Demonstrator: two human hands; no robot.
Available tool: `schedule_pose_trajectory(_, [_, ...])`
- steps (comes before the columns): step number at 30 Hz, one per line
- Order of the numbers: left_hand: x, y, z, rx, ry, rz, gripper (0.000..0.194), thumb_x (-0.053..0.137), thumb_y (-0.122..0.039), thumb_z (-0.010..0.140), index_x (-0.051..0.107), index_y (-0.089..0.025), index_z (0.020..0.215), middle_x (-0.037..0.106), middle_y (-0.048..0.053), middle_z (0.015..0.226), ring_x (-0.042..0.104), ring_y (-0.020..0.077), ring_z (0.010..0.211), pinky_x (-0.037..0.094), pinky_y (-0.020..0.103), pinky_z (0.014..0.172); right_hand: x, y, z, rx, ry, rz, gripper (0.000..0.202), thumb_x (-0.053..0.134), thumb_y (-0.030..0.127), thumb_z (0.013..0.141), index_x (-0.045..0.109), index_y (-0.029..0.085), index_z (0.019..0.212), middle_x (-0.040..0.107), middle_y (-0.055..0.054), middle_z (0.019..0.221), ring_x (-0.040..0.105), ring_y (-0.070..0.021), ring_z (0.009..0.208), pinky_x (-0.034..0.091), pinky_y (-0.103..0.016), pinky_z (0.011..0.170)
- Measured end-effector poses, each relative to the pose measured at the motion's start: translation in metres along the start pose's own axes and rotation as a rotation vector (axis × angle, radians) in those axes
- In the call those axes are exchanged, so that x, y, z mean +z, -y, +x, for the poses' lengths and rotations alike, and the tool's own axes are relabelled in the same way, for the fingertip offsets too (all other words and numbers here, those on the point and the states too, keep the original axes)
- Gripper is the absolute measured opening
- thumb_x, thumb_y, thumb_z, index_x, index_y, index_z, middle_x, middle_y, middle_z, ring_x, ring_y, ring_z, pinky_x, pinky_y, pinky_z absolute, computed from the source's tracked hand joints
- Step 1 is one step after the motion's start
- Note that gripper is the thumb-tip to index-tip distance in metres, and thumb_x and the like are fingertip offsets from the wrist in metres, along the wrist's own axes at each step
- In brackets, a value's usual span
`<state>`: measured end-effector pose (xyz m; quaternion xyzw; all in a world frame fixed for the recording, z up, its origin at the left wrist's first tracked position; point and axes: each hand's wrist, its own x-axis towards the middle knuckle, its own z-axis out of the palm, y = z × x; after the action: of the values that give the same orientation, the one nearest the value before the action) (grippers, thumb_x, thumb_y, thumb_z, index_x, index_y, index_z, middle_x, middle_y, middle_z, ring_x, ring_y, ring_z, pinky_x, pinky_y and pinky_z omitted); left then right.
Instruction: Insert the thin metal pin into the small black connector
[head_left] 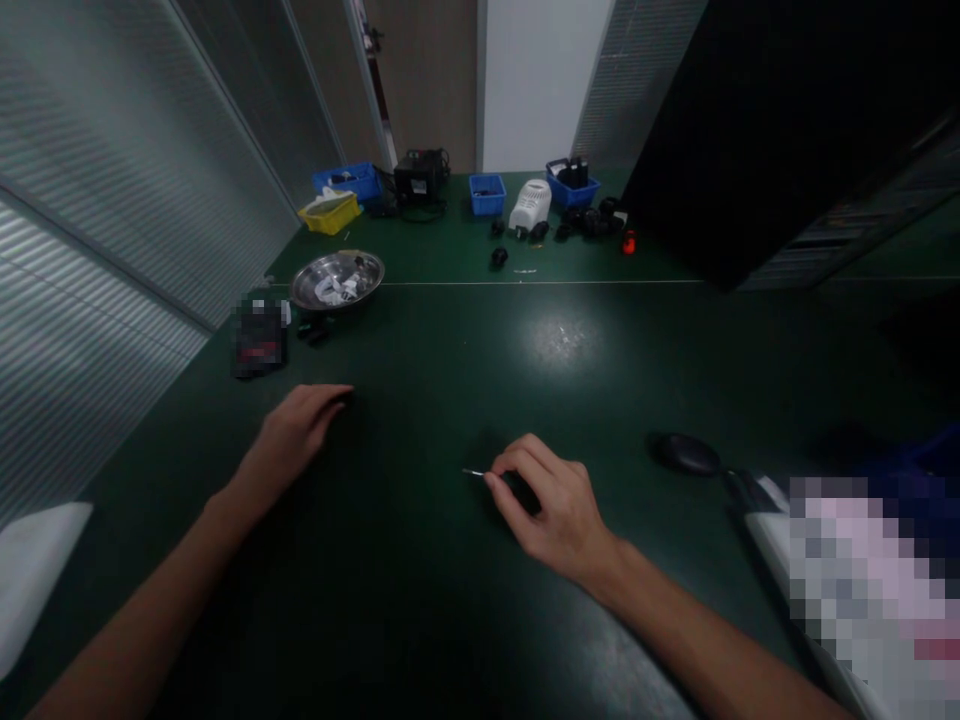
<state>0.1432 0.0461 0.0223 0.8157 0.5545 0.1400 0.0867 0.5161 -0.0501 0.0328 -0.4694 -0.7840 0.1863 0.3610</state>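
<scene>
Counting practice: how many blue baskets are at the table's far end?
3: one blue basket behind the yellow one, another left of the white housing, another right of it; more may hide.

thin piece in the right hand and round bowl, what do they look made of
Thin piece in the right hand: probably metal, judging by its bright silvery glint, though too small to be sure. Round bowl: likely polished metal, perhaps stainless steel, from its grey, reflective wall.

The tabletop is coloured dark green, crossed by a pale line. Silver is shown by the thin piece, yellow by one basket, black by the mouse.
</scene>
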Motion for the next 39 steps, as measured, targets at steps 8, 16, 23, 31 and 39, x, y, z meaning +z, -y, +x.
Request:
schedule_pose_trajectory(8, [-0.060,0.139,-0.047,-0.589,-0.054,0.377,0.057,0.037,-0.048,0.101,0.064,-0.013,0.136,0.067,0.017,0.130,0.063,0.0346,0.113,0.050,0.050,0.097,0.001,-0.001,0.000,-0.004,-0.005,0.006,0.009,0.057,0.025,0.101,0.063,0.020,0.097,0.065,-0.003,0.091,0.062,-0.0122,0.074,0.043,-0.026,0.060])
schedule_pose_trajectory(16, [-0.057,0.139,-0.051,-0.667,-0.160,0.353,0.056,0.041,-0.050,0.100,0.065,-0.015,0.136,0.068,0.015,0.131,0.063,0.0310,0.114,0.044,0.046,0.106,0.001,-0.002,-0.001,-0.008,0.013,0.025,0.007,0.058,0.025,0.101,0.063,0.020,0.098,0.065,-0.003,0.093,0.063,-0.0128,0.075,0.044,-0.026,0.062])
schedule_pose_trajectory(23, [-0.056,0.139,-0.057,-0.552,-0.262,0.367,0.052,0.044,-0.050,0.099,0.070,-0.013,0.125,0.069,0.012,0.127,0.064,0.0277,0.110,0.044,0.041,0.105,0.000,0.000,0.000,0.000,0.014,0.028,0.009,0.057,0.025,0.101,0.063,0.020,0.097,0.065,-0.003,0.091,0.063,-0.0129,0.073,0.045,-0.027,0.062])
schedule_pose_trajectory(31, [-0.061,0.138,-0.053,-0.684,-0.249,0.304,0.044,0.055,-0.043,0.093,0.072,-0.017,0.124,0.074,0.007,0.103,0.062,0.0256,0.094,0.044,0.044,0.099,0.000,-0.001,0.000,0.003,0.022,0.017,0.009,0.057,0.025,0.101,0.063,0.020,0.097,0.066,-0.003,0.091,0.062,-0.0129,0.073,0.043,-0.027,0.061])
schedule_pose_trajectory(39, [-0.064,0.151,-0.055,-0.734,-0.176,0.276,0.051,0.056,-0.051,0.092,0.072,-0.018,0.127,0.074,0.009,0.107,0.062,0.0249,0.084,0.050,0.041,0.089,0.001,-0.001,0.000,-0.001,0.020,0.022,0.010,0.057,0.025,0.101,0.064,0.020,0.096,0.065,-0.003,0.090,0.062,-0.0123,0.072,0.043,-0.027,0.060])
